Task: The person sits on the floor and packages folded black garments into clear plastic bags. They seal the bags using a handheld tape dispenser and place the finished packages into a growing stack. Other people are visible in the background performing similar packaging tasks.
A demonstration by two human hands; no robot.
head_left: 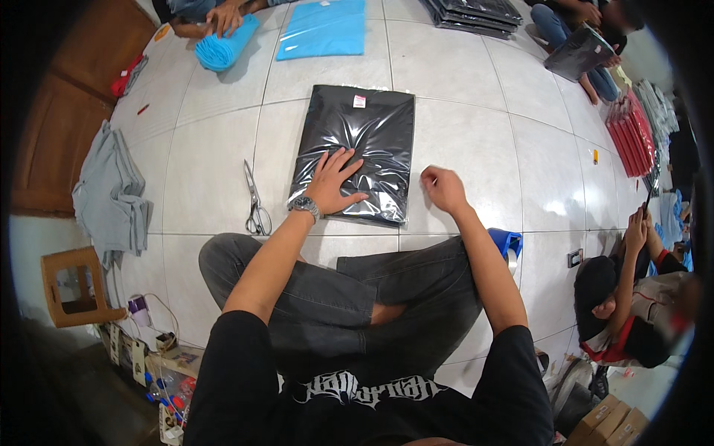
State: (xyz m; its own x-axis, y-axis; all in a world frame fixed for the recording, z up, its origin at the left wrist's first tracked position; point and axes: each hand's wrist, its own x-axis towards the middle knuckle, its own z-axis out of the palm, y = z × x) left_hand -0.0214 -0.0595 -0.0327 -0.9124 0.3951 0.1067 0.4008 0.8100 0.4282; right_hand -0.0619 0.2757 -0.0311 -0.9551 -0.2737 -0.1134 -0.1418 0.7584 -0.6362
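A black folded garment in a glossy clear plastic bag [357, 123] lies flat on the floor in front of my crossed legs. It has a small white-and-red label near its far edge. My left hand [335, 182] presses on the near half of the bag, fingers spread, and the plastic wrinkles around it. Just off the bag's right edge, my right hand [444, 189] is closed with curled fingers; anything inside them is hidden. A pair of scissors [255, 197] lies left of the bag. By my right knee stands a blue tape dispenser [506, 241], partly covered by my forearm.
Another person's hands rest on a rolled blue cloth [227, 46], beside a flat blue package [322, 30]. Black packages [476, 16] are stacked at the far right, with red packages [629, 134] nearer. Grey cloth [111, 182] and a brown stool [71, 286] stand left. Co-workers sit right.
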